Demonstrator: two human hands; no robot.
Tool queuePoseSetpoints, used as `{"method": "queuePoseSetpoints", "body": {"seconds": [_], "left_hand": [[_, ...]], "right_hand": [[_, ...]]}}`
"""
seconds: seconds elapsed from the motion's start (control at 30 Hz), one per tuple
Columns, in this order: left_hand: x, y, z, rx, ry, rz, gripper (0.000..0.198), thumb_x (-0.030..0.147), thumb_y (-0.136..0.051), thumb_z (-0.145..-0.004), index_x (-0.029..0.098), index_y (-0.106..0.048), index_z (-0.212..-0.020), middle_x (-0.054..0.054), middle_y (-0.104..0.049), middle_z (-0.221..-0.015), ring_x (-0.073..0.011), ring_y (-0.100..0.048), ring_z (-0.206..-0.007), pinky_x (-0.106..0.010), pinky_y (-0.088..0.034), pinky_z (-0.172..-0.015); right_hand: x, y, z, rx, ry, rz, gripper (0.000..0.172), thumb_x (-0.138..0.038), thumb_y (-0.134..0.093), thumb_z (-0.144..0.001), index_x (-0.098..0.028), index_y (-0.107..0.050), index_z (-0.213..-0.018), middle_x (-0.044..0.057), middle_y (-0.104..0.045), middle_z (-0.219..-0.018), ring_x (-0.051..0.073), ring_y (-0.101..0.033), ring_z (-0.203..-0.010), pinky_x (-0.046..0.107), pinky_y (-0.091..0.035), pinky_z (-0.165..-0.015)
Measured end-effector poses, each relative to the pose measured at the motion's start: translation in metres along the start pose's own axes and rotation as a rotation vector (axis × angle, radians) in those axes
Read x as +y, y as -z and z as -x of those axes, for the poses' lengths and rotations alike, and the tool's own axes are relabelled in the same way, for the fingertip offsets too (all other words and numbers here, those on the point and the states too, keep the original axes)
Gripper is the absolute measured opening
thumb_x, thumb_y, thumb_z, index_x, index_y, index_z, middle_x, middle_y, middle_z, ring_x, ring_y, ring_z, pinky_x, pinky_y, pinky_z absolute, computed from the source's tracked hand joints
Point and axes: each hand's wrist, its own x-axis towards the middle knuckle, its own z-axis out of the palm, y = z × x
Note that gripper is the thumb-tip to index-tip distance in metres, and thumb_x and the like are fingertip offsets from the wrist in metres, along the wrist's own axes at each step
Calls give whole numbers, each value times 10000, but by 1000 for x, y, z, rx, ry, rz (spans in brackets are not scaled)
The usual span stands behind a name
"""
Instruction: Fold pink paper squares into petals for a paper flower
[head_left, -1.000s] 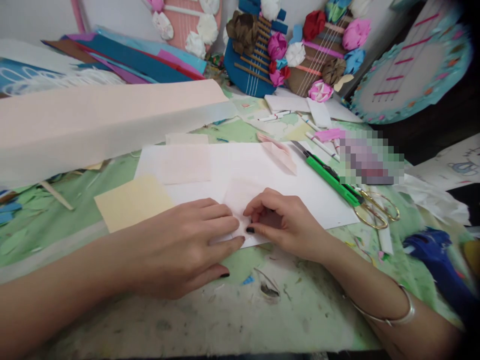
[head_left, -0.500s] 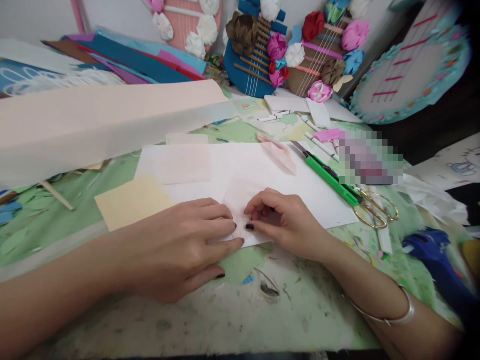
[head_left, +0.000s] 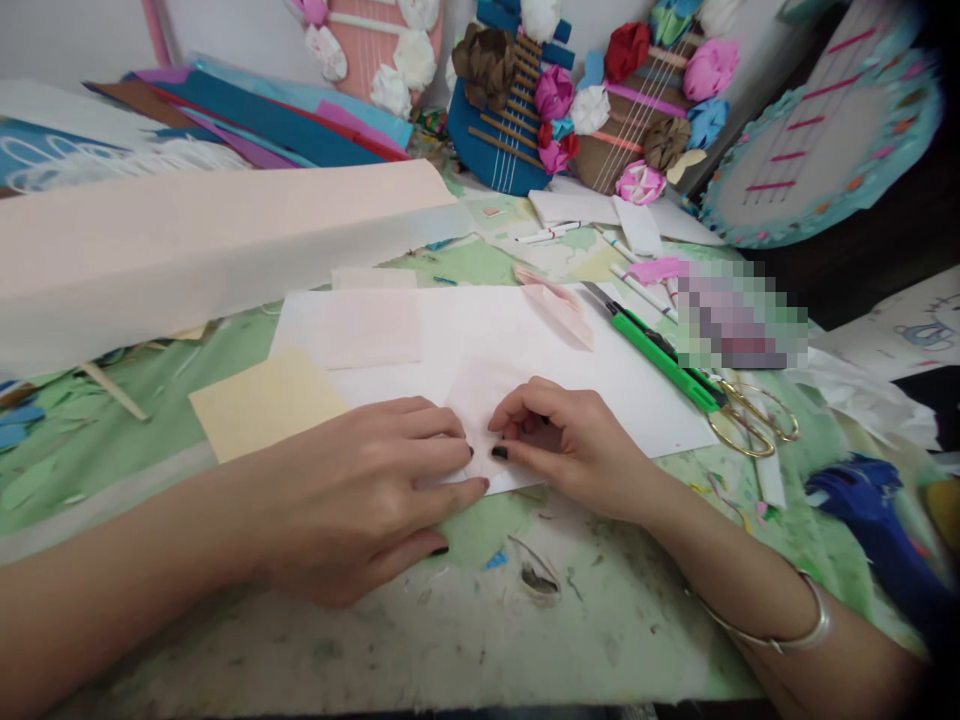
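Note:
A small piece of thin pale pink tissue paper (head_left: 480,385) lies between my hands, on top of a white sheet of paper (head_left: 637,390). My left hand (head_left: 375,490) rests flat, its fingers stretched out and its fingertips on the near part of the tissue paper. Close by, my right hand (head_left: 577,445) is curled, thumb and forefinger bent together at the tissue paper's right edge. Its other fingers are partly hidden. A pale pink square (head_left: 375,325) lies at the back left of the sheet, and a folded pink piece (head_left: 559,305) lies at its back right.
A green box cutter (head_left: 660,355) with its blade out lies beside gold-handled scissors (head_left: 750,420). At right is a blue glue gun (head_left: 862,500). Yellow paper (head_left: 262,405) lies left, a large peach sheet (head_left: 225,210) behind. Decorated paper instruments (head_left: 499,130) stand at the back.

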Motion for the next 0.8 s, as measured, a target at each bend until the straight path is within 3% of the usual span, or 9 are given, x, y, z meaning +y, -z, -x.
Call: {"method": "queuePoseSetpoints", "body": {"seconds": [0.63,0.8], "left_hand": [[4,1,-2,-96,42,30,352,275,-545,-834,145,-571,-1160,-108,-602,-965,-288,-511,-993,-437,-453,-840],[4,1,-2,-112,43,21,378,296,-551,-834,153,-561,-1184,-112,-598,-983,-289,-508,-990,-441,-461,-833]], "right_hand": [[-1,-1,1,6,22,28,150,-88,-591,-772,-175,-616,-891,0,-565,-820,100,-534,-703,242,-414,-653],[-3,2,-1,46,78,92,124,-99,-625,-766,-176,-614,-862,7,-611,-818,140,-524,-800,266,-403,-700]]}}
